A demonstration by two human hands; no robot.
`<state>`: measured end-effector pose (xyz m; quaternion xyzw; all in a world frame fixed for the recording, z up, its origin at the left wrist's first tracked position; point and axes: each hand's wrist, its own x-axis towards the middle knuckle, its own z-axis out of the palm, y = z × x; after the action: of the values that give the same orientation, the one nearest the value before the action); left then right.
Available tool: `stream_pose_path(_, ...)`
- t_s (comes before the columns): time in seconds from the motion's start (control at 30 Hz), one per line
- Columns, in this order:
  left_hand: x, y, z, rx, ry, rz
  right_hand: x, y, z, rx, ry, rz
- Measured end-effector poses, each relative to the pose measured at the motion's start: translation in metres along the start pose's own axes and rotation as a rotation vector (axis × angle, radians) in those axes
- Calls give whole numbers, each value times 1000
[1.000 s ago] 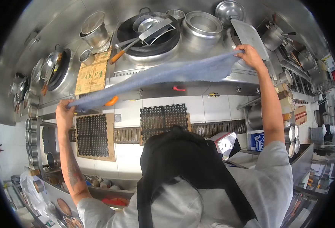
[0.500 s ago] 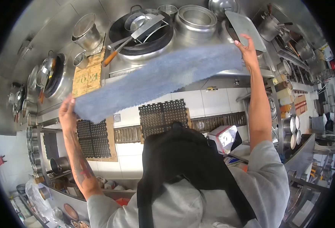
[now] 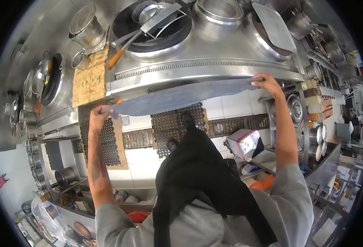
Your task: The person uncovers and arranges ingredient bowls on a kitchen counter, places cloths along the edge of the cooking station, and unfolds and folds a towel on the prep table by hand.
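One end of the blue cloth [image 3: 181,96] is pinched by the left hand [image 3: 100,117], fingers closed, the other by the right hand [image 3: 268,85], likewise; it stretches near the steel counter's [image 3: 206,74] front edge, over tiled floor [image 3: 138,160].

A single view is given, taken from the person's head and directed forward and steeply down. The black apron [image 3: 214,181] and grey shirt [image 3: 288,193] are seen from close above, at the bottom. The cloth [image 3: 181,95] is caught farther out, above the middle, with the tiled floor [image 3: 138,158] viewed below it and the steel table [image 3: 214,61] beyond. Straight edges are bent by the wide lens, and the corners are blacked out.
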<state>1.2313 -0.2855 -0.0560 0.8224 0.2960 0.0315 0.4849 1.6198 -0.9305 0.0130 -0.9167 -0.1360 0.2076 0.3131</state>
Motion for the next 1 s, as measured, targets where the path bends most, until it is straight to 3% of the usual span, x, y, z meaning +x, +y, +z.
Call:
stream_pose_path(0.03, -2, 13, -1, -32, 55, 9, 5, -3, 3, 117, -16, 54)
stream_pose_path(0.07, -17, 22, 1, -67, 117, -1, 15, 7, 9, -49, 45, -136)
stream_pose_path(0.1, -29, 33, 3, -247, 132, -45, 29, 14, 17, 15, 48, -118)
stream_pose_path(0.17, -43, 10, -6, -94, 315, 15, 52, 11, 33, 110, 51, -128)
stream_pose_path(0.23, -66, 1, -24, 120, 406, -58, 62, -19, 43, 108, 25, -206)
stream_pose_path(0.27, -85, 10, -32, 298, 522, 114, 69, -44, 52, 130, -25, -267)
stream_pose_path(0.3, -106, 16, -45, 328, 556, 45, 71, -72, 65, 167, -107, -322)
stream_pose_path(0.33, -131, 48, -56, 176, 527, -172, 70, -100, 76, 207, -211, -373)
stream_pose_path(0.43, -179, 92, -57, -27, 495, -3, 49, -184, 145, 268, -671, -522)
stream_pose_path(0.5, -170, 118, -22, -33, 565, 167, 13, -229, 228, 223, -947, -644)
stream_pose_path(0.57, -166, 153, 12, -78, 634, 183, -41, -271, 307, 278, -975, -879)
stream_pose_path(0.6, -158, 151, 23, -26, 709, 213, -83, -306, 320, 352, -867, -970)
stream_pose_path(0.67, -181, 152, 15, -139, 741, 89, -89, -345, 372, 181, -531, -1178)
stream_pose_path(0.7, -191, 146, 12, -170, 768, 71, -87, -357, 383, 177, -549, -1205)
stream_pose_path(0.73, -209, 147, 3, -168, 806, 70, -85, -374, 393, 397, -732, -1077)
stream_pose_path(0.77, -232, 145, -7, 73, 901, 46, -90, -393, 408, 606, -918, -930)
stream_pose_path(0.8, -251, 142, -14, 313, 983, 9, -98, -412, 415, 595, -950, -957)
stream_pose_path(0.83, -265, 134, -19, 311, 1013, -8, -108, -429, 414, 511, -941, -1060)
stream_pose_path(0.9, -282, 121, -35, 575, 797, -109, -121, -463, 409, 418, -935, -1170)
stream_pose_path(0.93, -289, 116, -48, 580, 808, -112, -125, -487, 411, 353, -1019, -1236)
stream_pose_path(1.0, -296, 107, -74, 599, 1004, 214, -148, -517, 388, 292, -1086, -1293)
